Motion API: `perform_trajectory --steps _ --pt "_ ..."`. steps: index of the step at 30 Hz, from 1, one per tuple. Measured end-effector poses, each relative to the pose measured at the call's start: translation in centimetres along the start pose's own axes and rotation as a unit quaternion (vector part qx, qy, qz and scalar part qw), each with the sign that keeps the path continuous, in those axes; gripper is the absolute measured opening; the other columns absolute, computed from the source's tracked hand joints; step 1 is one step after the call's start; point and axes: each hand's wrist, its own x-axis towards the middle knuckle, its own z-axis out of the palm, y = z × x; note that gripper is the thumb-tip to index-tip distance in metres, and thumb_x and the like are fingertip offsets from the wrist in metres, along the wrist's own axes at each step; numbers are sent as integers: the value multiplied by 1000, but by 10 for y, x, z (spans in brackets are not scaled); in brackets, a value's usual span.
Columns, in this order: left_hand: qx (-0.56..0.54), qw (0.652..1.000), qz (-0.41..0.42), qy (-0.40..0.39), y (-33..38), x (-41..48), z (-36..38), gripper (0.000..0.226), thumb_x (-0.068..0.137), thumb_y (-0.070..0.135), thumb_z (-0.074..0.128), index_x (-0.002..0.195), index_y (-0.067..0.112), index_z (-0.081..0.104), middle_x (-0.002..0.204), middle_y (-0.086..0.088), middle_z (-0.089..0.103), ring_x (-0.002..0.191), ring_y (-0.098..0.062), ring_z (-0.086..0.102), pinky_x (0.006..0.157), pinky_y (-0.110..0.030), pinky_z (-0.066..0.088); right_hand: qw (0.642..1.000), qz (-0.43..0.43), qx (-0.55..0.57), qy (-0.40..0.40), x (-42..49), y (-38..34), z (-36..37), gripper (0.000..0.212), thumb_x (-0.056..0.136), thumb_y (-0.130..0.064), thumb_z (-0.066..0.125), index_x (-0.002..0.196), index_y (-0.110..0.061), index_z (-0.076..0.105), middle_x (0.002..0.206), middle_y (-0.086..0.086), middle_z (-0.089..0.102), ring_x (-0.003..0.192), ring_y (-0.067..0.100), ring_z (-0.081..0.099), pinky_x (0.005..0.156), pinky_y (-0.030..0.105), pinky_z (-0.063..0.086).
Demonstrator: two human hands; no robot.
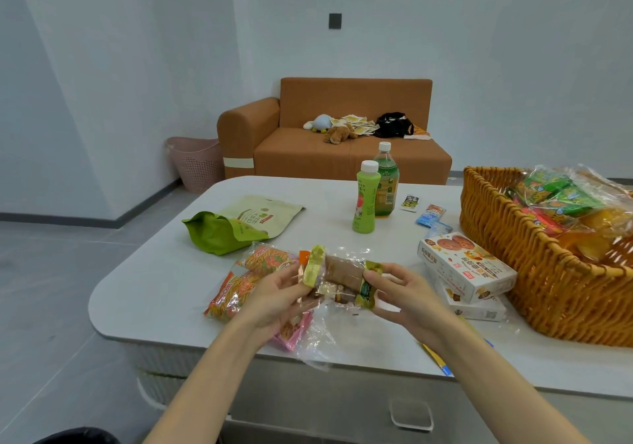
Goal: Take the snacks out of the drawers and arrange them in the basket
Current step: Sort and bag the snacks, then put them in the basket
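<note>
- A clear-wrapped brown cake packet is held by both ends above the near part of the table. The left hand has its fingers curled round the yellow-green end, and the right hand pinches the green end.
- Just under and left of the hands, orange noodle-snack packs and a pink packet are seen lying on the table, partly hidden by the left hand.
- Farther out, a green pouch, two green bottles and two small sachets are left on the table. Two stacked biscuit boxes lie just beside the basket.
- The wicker basket at the right is already partly filled with green, red and yellow packets.
- The task is judged to be about midway: a good share is in the basket, but the held packet and everything on the table are not yet placed.
- A drawer front is visible below the table; whether snacks remain inside cannot be told.
</note>
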Motion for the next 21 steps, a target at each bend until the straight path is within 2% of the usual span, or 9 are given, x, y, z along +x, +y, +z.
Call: perform_trajectory --steps 5,7,8,10,12,13,15,18,21 --pt "-3 1000 13 -9 3 -2 2 23 93 1 52 112 8 64 101 -11 73 85 -21 72 67 -25 59 998 9 52 -21 0 -5 4 12 89 -9 63 100 -8 58 93 16 72 79 26 70 66 36 61" --pt "167 979 111 17 3 -2 -2 22 98 16 49 114 23 63 115 -3 69 104 -19 67 83 -26 56 998 2 61 28 0 -9 -1 12 90 -7 62 101 -7 57 100 19 69 83 28 69 67 37 61" --pt "312 934 166 41 0 -1 -6 25 98 24 51 120 31 57 126 3 62 118 -17 58 94 -28 50 997 3 57 58 1 -11 -6 13 90 -7 62 102 -7 56 103 20 67 84 29 68 66 36 60" --pt "585 792 172 40 -12 1 -13 62 89 47 57 144 37 32 151 9 32 143 -18 24 115 -40 26 995 9 2 102 2 -12 -18 16 91 -9 62 104 -8 54 107 21 63 87 30 67 59 34 59" --pt "733 672 104 17 -27 3 -15 102 77 66 58 152 36 -5 161 5 -4 147 -28 -12 116 -54 -1 992 27 -77 97 1 -12 -27 22 89 -11 65 107 -10 52 108 21 61 89 30 67 58 34 59" --pt "761 643 89 14 -34 4 -14 107 77 66 57 150 36 -14 160 2 -14 144 -34 -20 113 -58 -7 990 42 -110 77 -1 -12 -29 24 89 -10 65 109 -10 52 109 21 61 89 31 67 60 36 59" --pt "764 636 101 41 -40 7 -13 94 86 53 52 151 31 -13 160 -2 -12 144 -38 -19 113 -62 -4 981 79 -176 22 -5 -8 -29 27 88 -11 67 111 -9 52 109 22 61 89 32 67 62 36 60" --pt "705 688 137 103 -36 9 -9 68 93 37 49 149 19 14 157 -1 16 147 -34 -3 115 -58 8 963 104 -247 -34 -9 -1 -20 28 88 -12 66 112 -9 52 107 20 61 92 31 67 60 31 58" --pt "695 688 166 124 -34 7 -11 42 88 33 57 122 18 38 133 -1 41 144 -29 17 111 -51 26 970 101 -218 -34 -5 3 -11 28 89 -11 65 114 -8 52 111 22 60 92 30 65 60 33 59"
